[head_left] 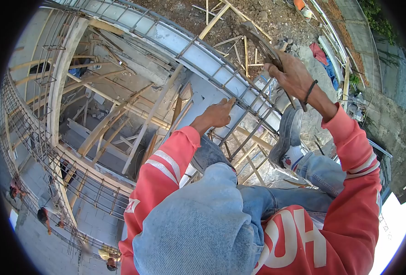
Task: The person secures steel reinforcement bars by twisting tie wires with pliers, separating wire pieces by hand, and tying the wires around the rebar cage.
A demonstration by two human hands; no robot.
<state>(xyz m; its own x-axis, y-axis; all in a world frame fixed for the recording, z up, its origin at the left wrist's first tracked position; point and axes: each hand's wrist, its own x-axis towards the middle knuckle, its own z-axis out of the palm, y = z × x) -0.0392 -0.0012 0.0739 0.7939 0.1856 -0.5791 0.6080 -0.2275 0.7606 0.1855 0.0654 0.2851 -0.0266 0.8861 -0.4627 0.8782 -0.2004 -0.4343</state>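
My right hand [294, 75] is raised at the upper right, its fingers wrapped around dark metal pincers [263, 43]. The pincers' head points up and left, and their handle ends show below the palm. My left hand [216, 114] is at the near edge of a long rebar cage [207, 75], with fingers curled and the index fingertip at a bar crossing. Whatever sits between those fingers is too small to make out. The cage runs diagonally over a pale beam or formwork surface [171, 36], with crosswise stirrups along it.
My grey shoes [289, 130] rest around the cage, high above the ground. Wooden poles and planks [106, 128] cross the deep space at left. Another rebar cage [97, 188] runs along the lower left, where other people [42, 215] are far below. Rubble [299, 41] lies beyond.
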